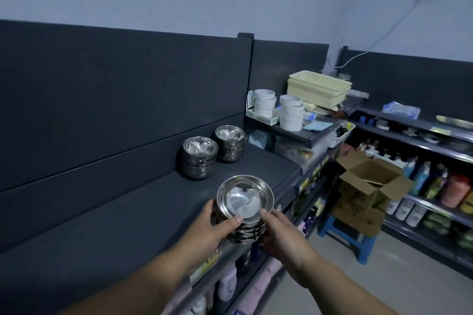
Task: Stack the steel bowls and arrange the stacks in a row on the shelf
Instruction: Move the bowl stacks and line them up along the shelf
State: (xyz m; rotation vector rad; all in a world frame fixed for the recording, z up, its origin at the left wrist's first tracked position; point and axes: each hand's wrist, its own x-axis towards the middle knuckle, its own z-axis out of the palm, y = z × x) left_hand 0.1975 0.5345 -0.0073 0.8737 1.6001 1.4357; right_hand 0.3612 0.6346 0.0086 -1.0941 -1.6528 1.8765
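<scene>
Both hands hold one stack of several steel bowls over the front edge of the dark top shelf. My left hand grips its left side, thumb on the rim. On the stack's right side, my right hand clasps it with a finger over the rim. Two more stacks of steel bowls stand on the shelf against the back panel: a nearer stack and a farther stack, close beside each other.
Past the bowls, a raised shelf carries stacked white cups and cream plastic trays. An open cardboard box rests on a blue stool in the aisle. Bottles fill the lower shelves and the right-hand rack.
</scene>
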